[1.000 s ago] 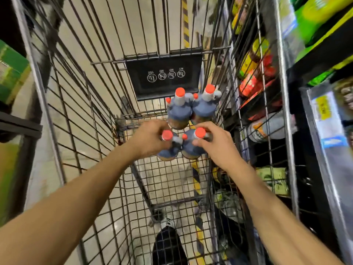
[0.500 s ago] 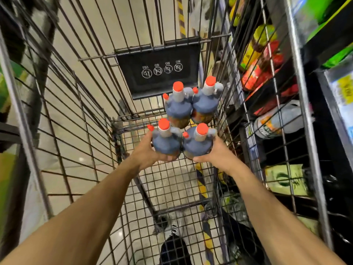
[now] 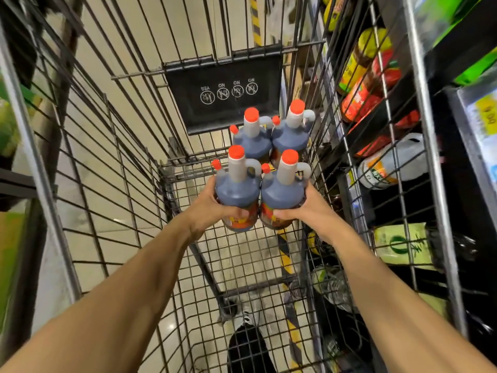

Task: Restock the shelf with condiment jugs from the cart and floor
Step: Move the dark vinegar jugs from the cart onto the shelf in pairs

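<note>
Two dark sauce jugs with orange caps and clear handles are lifted above the wire cart's floor [image 3: 250,254]. My left hand [image 3: 207,211] grips the left jug [image 3: 236,189] round its lower body. Beside it, my right hand [image 3: 309,208] grips the right jug [image 3: 282,195] the same way. The two held jugs touch side by side. Two more jugs of the same kind [image 3: 252,141] [image 3: 291,135] stand behind them at the cart's far end, against its right wall.
The cart's wire walls [image 3: 107,162] enclose my arms on both sides, with a black child-seat flap [image 3: 223,95] at the far end. Store shelves [image 3: 403,162] with bottles and cartons run along the right, outside the cart. A dark shoe [image 3: 247,348] shows below.
Both hands slid from the jugs' necks down to their bodies and raised the two near jugs up and toward me. The two far jugs stayed put.
</note>
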